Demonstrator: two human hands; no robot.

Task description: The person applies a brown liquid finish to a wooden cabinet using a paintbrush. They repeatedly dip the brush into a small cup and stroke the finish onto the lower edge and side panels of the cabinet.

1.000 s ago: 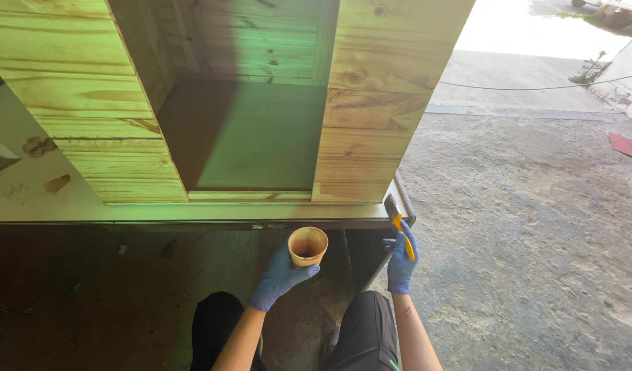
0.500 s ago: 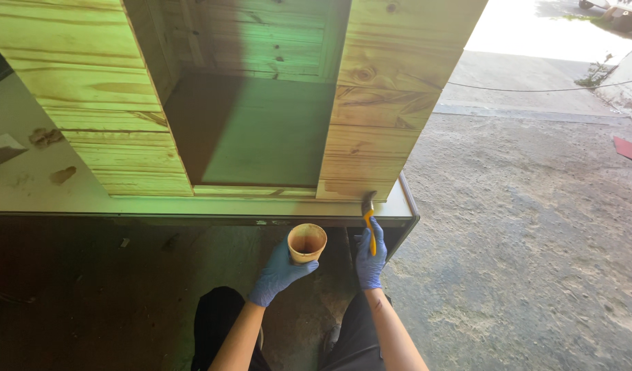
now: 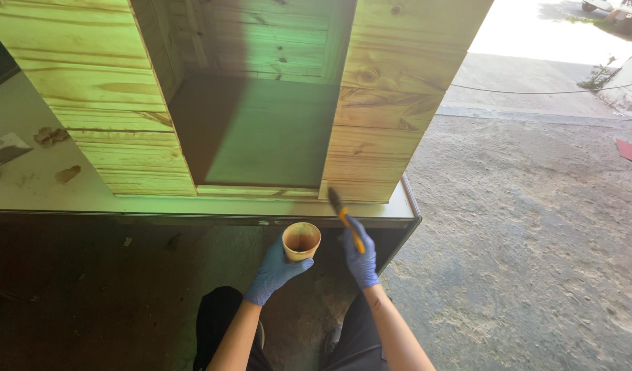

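My right hand, holding the brush, has moved left, near the cup in my left hand. Time to dip.

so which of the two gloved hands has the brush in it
The right hand holds the yellow-handled brush, its bristles up by the wooden cabinet. The left hand holds only the small cup.

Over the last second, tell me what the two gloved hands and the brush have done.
The right hand in a blue glove carried the yellow-handled paintbrush leftward, from beside the table's right corner to a spot beside the small tan paper cup, bristles now pointing up at the lower edge of the pine plank cabinet. The left gloved hand kept holding the cup in place.
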